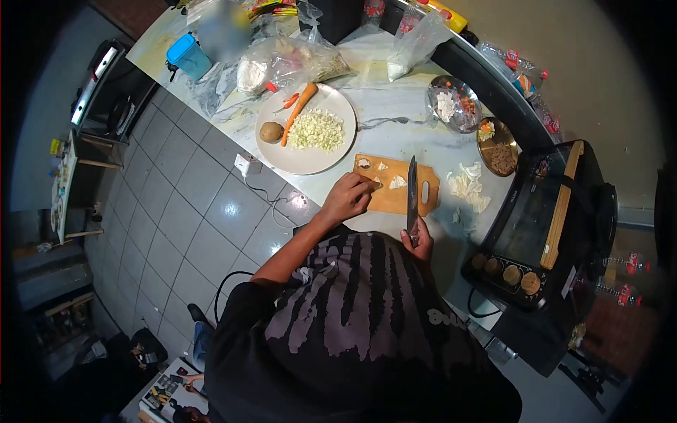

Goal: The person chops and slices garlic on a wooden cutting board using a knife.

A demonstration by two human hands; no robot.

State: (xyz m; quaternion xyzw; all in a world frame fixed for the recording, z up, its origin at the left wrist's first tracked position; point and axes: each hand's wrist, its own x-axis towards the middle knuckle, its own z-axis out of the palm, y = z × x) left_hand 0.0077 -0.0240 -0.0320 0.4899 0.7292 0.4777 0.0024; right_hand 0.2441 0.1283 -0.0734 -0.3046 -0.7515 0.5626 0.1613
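Observation:
A wooden cutting board (384, 201) with a handle slot lies at the counter's front edge. My right hand (421, 243) grips a knife (412, 187) by its handle, its dark blade pointing away over the board's right part. On the board's left side, my left hand (348, 195) has its fingers drawn together at a small pale piece I cannot make out. Chopped white pieces (398, 182) sit between that hand and the blade. A small brown-and-white piece (364, 163) rests near the board's far left corner.
Beyond the board, a large plate (335, 161) carries chopped pale vegetable, a carrot, chillies and a potato. White peelings (468, 187) lie to the right, near two metal plates of ingredients and a black toaster oven (525, 218). Plastic bags (303, 60) stand farther back. Another person's hand shows lower left.

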